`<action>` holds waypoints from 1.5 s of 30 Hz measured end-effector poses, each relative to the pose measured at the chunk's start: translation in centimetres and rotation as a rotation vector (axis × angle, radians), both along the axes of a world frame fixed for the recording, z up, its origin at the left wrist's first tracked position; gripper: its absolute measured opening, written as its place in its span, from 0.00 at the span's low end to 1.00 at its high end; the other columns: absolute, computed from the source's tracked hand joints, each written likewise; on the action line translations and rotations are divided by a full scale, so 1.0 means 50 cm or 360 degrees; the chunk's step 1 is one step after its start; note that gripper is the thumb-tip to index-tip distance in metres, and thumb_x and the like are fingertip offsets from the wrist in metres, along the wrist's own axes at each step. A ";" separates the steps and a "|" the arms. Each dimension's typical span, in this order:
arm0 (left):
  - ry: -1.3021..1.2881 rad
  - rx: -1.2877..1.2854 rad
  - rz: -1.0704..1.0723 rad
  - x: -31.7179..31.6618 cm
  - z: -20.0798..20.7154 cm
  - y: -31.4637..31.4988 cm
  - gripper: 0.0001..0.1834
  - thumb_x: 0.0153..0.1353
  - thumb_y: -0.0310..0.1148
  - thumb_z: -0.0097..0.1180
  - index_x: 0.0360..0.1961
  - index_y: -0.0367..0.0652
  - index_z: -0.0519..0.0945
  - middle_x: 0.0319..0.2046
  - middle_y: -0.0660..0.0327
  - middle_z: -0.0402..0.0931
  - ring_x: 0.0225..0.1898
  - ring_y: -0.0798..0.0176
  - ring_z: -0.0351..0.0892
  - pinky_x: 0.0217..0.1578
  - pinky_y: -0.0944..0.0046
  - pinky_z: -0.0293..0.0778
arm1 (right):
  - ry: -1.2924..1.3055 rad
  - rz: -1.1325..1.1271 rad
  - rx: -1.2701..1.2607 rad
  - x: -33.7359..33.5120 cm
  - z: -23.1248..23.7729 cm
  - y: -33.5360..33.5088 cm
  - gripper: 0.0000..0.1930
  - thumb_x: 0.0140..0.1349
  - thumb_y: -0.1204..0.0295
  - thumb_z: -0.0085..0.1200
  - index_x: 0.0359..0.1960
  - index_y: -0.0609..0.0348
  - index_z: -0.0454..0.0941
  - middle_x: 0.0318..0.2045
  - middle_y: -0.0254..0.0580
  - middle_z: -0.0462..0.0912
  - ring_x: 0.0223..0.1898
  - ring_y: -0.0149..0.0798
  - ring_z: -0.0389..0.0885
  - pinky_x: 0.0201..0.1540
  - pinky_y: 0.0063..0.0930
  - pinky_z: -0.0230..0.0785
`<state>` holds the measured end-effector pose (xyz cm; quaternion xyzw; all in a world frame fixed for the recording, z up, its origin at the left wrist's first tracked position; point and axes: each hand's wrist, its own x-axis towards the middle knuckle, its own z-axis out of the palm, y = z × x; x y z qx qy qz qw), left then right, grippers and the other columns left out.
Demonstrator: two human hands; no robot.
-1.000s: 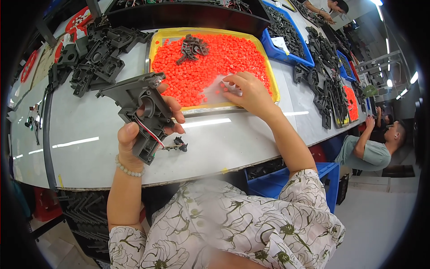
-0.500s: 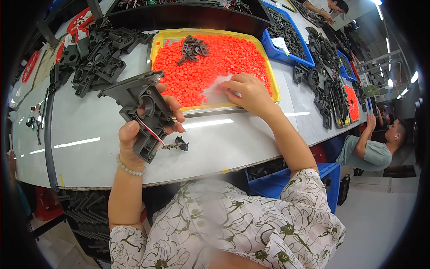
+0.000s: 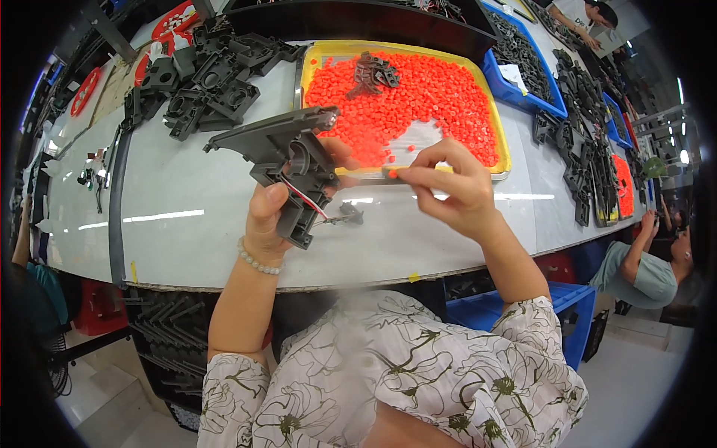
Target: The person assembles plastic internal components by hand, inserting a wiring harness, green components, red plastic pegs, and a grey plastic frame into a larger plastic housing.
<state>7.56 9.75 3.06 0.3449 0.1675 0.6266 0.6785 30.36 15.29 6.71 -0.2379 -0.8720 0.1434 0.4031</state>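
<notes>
My left hand (image 3: 265, 224) is closed round a dark grey plastic housing (image 3: 272, 142), tilted above the table. A red and white wire pair (image 3: 300, 196) runs across the housing, with a small dark part (image 3: 351, 215) dangling below it, blurred. Between the thumb and forefinger of my right hand (image 3: 459, 194) is a small orange-red plastic piece (image 3: 393, 174), just off the tray's near edge. Behind both hands lies a yellow-rimmed tray (image 3: 502, 142) of loose orange-red pieces (image 3: 328, 97). A few small dark parts (image 3: 373, 73) rest on top of them.
Dark grey housings (image 3: 213, 78) are piled at the back left. A black bin (image 3: 358, 26) stands behind the tray. To the right are a blue crate (image 3: 538, 101) of dark parts and more dark parts (image 3: 575, 157). Other people work at the far right.
My right hand has come out of the tray toward the housing, with the orange-red piece now showing at its fingertips. My left hand still holds the housing. The whole view has shifted.
</notes>
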 end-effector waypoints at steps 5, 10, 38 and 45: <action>0.0223 0.0012 0.0142 0.014 0.010 -0.011 0.48 0.40 0.51 0.60 0.60 0.40 0.55 0.47 0.47 0.66 0.52 0.50 0.69 0.55 0.52 0.67 | -0.0152 0.0234 0.0074 -0.050 0.021 -0.034 0.15 0.39 0.81 0.58 0.32 0.54 0.79 0.27 0.33 0.72 0.28 0.35 0.72 0.31 0.29 0.67; 0.0266 0.0083 0.0174 0.021 0.012 -0.018 0.48 0.40 0.49 0.62 0.60 0.37 0.56 0.49 0.52 0.68 0.51 0.56 0.71 0.53 0.58 0.67 | -0.0210 0.0232 0.0113 -0.064 0.029 -0.041 0.13 0.40 0.78 0.58 0.32 0.57 0.77 0.29 0.34 0.72 0.33 0.37 0.70 0.33 0.29 0.67; 0.0234 0.0076 0.0304 0.024 -0.002 -0.016 0.44 0.41 0.47 0.59 0.59 0.43 0.57 0.47 0.52 0.65 0.57 0.52 0.62 0.57 0.53 0.62 | 0.0021 0.0339 0.0065 -0.097 -0.020 -0.027 0.17 0.38 0.83 0.56 0.35 0.61 0.76 0.33 0.41 0.74 0.32 0.42 0.74 0.34 0.31 0.68; 0.0190 0.0064 0.0305 0.020 0.000 -0.007 0.42 0.43 0.46 0.59 0.59 0.43 0.58 0.47 0.53 0.64 0.56 0.52 0.63 0.57 0.52 0.63 | 0.0110 0.0310 0.0033 -0.107 -0.032 -0.020 0.17 0.38 0.84 0.56 0.35 0.60 0.78 0.33 0.40 0.75 0.32 0.40 0.75 0.33 0.30 0.69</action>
